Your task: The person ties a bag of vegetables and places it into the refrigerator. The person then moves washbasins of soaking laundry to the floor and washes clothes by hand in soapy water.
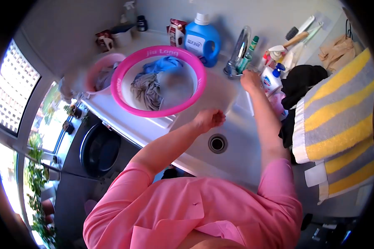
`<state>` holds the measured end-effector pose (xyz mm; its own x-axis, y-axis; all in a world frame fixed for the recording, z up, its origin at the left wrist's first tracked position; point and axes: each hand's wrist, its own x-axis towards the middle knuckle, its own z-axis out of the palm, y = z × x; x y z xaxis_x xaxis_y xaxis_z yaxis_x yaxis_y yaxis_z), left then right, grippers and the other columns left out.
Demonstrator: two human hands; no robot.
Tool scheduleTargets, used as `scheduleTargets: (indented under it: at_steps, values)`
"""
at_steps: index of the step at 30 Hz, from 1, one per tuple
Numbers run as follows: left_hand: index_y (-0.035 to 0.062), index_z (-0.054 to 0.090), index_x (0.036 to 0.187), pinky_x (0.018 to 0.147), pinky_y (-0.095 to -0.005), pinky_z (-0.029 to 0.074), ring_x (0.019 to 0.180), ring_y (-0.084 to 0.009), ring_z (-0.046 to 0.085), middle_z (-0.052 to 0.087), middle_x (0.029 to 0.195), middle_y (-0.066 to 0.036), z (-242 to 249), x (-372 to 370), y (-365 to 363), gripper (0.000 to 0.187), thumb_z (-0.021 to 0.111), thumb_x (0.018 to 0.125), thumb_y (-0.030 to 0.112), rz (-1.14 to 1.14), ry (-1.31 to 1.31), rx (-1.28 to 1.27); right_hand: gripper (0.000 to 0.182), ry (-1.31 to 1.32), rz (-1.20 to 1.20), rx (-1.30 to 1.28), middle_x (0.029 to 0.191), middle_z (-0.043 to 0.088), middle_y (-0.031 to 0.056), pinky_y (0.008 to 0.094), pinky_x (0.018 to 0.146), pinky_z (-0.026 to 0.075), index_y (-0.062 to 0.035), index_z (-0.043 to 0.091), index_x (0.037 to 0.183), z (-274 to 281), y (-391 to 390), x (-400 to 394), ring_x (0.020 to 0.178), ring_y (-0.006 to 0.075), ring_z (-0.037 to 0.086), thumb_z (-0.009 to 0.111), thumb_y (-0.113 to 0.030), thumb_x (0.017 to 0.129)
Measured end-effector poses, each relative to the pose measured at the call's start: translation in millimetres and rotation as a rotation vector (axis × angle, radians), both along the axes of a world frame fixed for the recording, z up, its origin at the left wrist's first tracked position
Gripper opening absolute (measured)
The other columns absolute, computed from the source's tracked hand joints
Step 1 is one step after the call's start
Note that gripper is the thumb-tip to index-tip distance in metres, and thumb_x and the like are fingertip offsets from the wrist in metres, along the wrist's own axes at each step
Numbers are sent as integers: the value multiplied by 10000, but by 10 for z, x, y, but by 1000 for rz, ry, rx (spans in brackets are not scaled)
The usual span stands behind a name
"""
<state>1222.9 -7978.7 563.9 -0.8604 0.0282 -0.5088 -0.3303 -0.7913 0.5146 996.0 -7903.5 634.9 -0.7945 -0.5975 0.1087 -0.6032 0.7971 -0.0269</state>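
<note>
Pink-rimmed basin (162,52) on the counter (126,117), left of the sink (239,145): blue cloth (164,64), grey cloth (148,91) inside, part blurred. Smaller pink basin (108,58) just beside, greyish fabric (106,79) within. Right hand (252,81) at tap lever (235,76), grip unclear. Left hand (210,119) above sink, fingers curled; cannot tell if fully closed.

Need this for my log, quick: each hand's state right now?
Left hand: half-open over the sink, nothing visible in it.
Right hand: at the faucet lever; grip unclear.
</note>
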Motion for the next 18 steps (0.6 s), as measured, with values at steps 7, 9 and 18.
scheduleTargets:
  at_steps: [7,9,18]
  values:
    - [50,531,821,535,-304,478,597,-184,553,545,679,-74,-90,-681,90,124,430,862,110,384,-123,130,193,-211,-5,-704,916,635,128,354,727,473,-41,635,912,-95,74,671,806,289,609,500,-70,778]
    - [74,527,752,459,-295,410,526,-171,514,526,625,-61,-358,-780,136,145,432,857,108,349,-95,129,157,-843,-141,-924,804,639,53,225,514,420,-36,644,895,-306,83,958,658,93,580,524,-79,804]
    - [114,467,640,357,-298,310,389,-159,412,474,525,-25,-351,-382,174,277,393,891,204,276,-391,27,201,-1468,-430,-1177,586,482,22,215,367,273,-48,549,775,-551,117,1508,439,81,398,491,-208,882]
